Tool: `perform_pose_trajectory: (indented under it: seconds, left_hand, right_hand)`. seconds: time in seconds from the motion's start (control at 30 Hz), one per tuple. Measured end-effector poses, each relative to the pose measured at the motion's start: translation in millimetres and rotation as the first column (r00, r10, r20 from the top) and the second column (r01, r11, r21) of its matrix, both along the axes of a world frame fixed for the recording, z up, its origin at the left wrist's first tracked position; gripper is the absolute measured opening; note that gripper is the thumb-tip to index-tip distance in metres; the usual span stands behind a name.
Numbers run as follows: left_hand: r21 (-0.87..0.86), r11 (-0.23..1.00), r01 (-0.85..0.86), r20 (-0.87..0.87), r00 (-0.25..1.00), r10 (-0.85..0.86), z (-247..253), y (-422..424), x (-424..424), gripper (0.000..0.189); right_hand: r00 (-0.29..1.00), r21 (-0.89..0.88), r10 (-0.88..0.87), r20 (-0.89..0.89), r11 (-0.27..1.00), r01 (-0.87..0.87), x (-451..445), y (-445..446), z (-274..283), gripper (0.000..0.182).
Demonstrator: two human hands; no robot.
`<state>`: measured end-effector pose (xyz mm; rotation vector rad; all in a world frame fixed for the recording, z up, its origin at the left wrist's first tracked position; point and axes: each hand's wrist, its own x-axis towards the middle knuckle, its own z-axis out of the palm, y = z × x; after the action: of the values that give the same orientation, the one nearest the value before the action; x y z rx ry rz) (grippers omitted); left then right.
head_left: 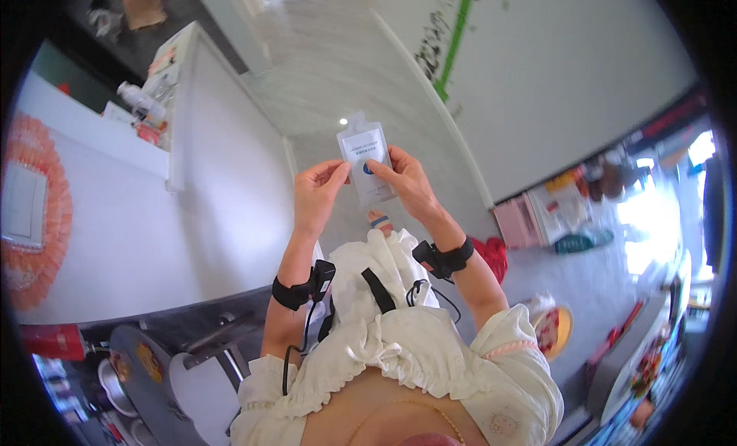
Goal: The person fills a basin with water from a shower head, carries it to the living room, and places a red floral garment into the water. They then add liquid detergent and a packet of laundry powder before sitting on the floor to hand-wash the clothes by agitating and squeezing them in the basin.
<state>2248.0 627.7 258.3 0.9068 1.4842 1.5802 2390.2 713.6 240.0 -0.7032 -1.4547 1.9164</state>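
Note:
A flat white and clear sachet of laundry detergent is held up before me, its spout end pointing away from me. My right hand grips its right edge, with the thumb across the printed front and the fingers behind. At the left edge, my left hand pinches the sachet between thumb and forefinger. Both wrists bear black straps with small box-shaped devices, and cables run from them. Below the sachet, a foot in a sandal shows on the grey floor. What lies behind the sachet is hidden.
A white half wall stands at the left, with a bottle and small items on its ledge. A white wall runs along the right. Further right are a pink box, a green bag and a round container. A grey table is lower left.

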Motion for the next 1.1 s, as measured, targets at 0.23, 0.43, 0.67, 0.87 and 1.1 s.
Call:
perform_pose_trajectory:
  seconds: [0.23,0.43,0.67,0.87,1.1]
  left_hand:
    - [-0.046,0.96,0.276,-0.05,0.959,-0.278,-2.8,-42.1,133.9,0.018]
    - [-0.1,0.885,0.454,-0.083,0.883,-0.462,-18.9,-65.5,245.4,0.019]
    - [-0.185,0.813,0.553,-0.08,0.816,-0.573,-38.1,-112.4,404.3,0.019]
    - [-0.227,0.745,0.627,-0.105,0.745,-0.659,-49.6,-150.7,499.6,0.019]
    - [-0.248,0.689,0.681,-0.141,0.678,-0.721,-46.9,-178.6,556.6,0.019]
  right_hand:
    - [0.968,-0.123,-0.249,0.032,0.96,0.252,149.5,-83.4,-9.7,0.037]
    - [0.892,-0.194,-0.45,-0.045,0.88,0.434,262.7,-137.4,-34.2,0.036]
    - [0.814,-0.272,-0.581,-0.032,0.788,0.552,414.4,-203.2,-62.2,0.033]
    - [0.759,-0.326,-0.646,-0.083,0.737,0.591,510.0,-256.7,-78.1,0.032]
    - [0.706,-0.312,-0.697,-0.128,0.704,0.638,566.6,-297.1,-78.7,0.029]
